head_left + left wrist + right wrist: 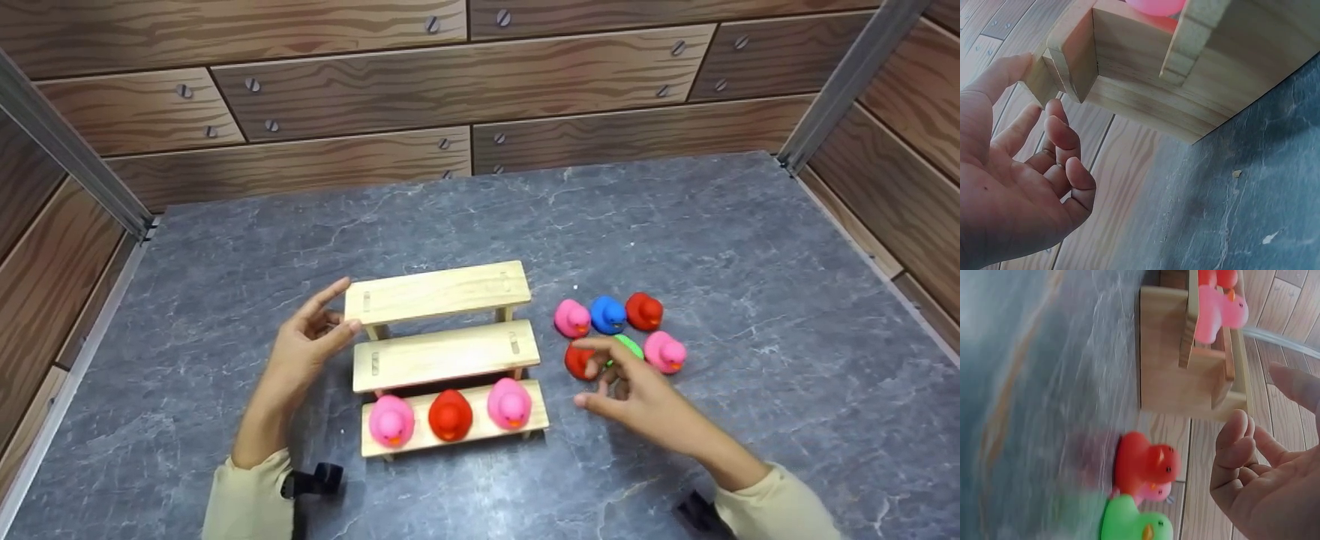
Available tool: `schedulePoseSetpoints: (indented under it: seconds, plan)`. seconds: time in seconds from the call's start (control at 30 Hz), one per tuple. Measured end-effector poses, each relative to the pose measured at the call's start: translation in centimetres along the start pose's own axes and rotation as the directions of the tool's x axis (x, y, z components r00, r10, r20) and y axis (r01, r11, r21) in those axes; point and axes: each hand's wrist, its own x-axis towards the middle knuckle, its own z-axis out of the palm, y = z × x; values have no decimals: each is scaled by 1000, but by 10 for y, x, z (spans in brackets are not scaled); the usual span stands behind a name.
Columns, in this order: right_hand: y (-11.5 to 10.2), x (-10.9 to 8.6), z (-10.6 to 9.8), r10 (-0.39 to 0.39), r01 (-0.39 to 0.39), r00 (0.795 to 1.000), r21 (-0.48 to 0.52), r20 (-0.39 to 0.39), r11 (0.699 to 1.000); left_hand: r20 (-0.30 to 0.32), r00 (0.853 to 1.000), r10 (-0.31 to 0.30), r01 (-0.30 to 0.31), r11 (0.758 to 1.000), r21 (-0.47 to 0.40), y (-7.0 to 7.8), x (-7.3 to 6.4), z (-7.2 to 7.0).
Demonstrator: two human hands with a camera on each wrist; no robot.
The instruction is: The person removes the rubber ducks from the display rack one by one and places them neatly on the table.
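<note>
A three-step wooden stand [442, 356] rests on the grey floor surface. My left hand [300, 349] holds the left end of its top step, thumb at the front corner and index finger at the back; the left wrist view shows both fingertips on the board [1041, 84]. On the lowest step sit a pink duck [391, 421], a red duck [450, 415] and another pink duck [510, 403]. My right hand [637, 401] hovers by a loose red duck [577, 361] and a green duck [628, 347], partly hiding both. Its thumb and fingers are apart, holding nothing.
Behind the right hand stand a pink duck [572, 319], a blue duck [608, 315] and a red duck [644, 311]. Another pink duck [665, 352] is right of the green one. Wood-patterned walls [465, 82] enclose the back and sides.
</note>
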Motion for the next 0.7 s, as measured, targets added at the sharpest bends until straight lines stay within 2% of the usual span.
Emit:
schedulePoseSetpoints:
  seconds: [0.27, 0.7]
  plan:
    - [-5, 5, 17, 28, -28, 998, -6, 64, 1000, 7, 1000, 7, -7, 1000, 5, 0, -1, -1]
    - [-10, 10, 38, 34, -31, 994, -30, 100, 999, 12, 1000, 23, -22, 1000, -13, 0, -1, -1]
